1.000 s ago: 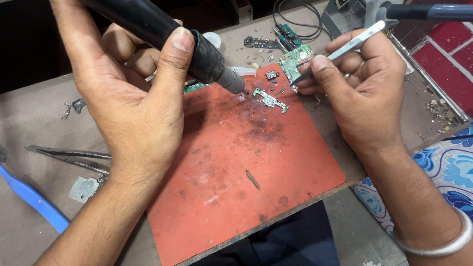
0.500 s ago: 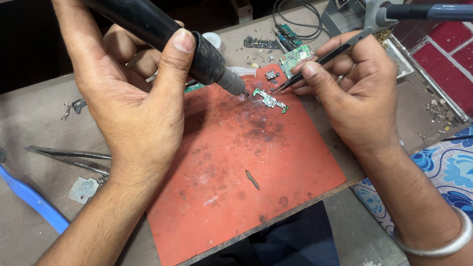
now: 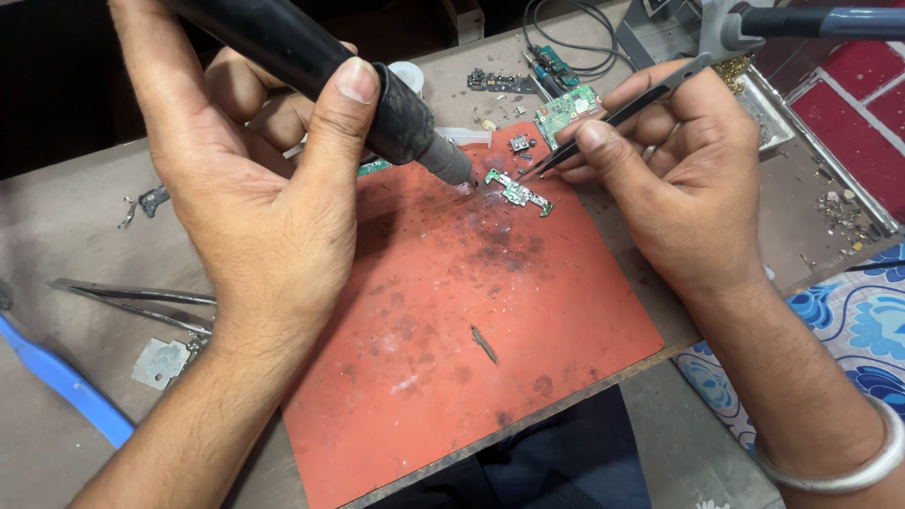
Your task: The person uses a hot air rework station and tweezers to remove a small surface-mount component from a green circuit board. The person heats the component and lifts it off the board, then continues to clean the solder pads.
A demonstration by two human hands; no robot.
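Observation:
My left hand (image 3: 255, 198) grips a thick black hot-air tool (image 3: 320, 71); its metal nozzle (image 3: 451, 162) points down at a small green circuit board (image 3: 518, 191) lying at the far end of a red work mat (image 3: 471, 320). Fine tweezers (image 3: 613, 118) are pinched between thumb and fingers of my right hand (image 3: 679, 179), and their tips touch the board's right side. A second, larger green circuit board (image 3: 568, 108) lies just beyond the mat, behind the tweezers.
Spare tweezers (image 3: 132, 302) and a small metal shield (image 3: 160, 363) lie left of the mat, with a blue plastic tool (image 3: 57, 377) at the left edge. Loose parts and cables (image 3: 509, 80) sit at the back. A metal tray (image 3: 782, 113) stands at the right, above patterned blue cloth (image 3: 848, 330).
The tweezers in my right hand have swung down from a raised position, and their tips have come onto the small board. My left hand with the hot-air tool has stayed in place.

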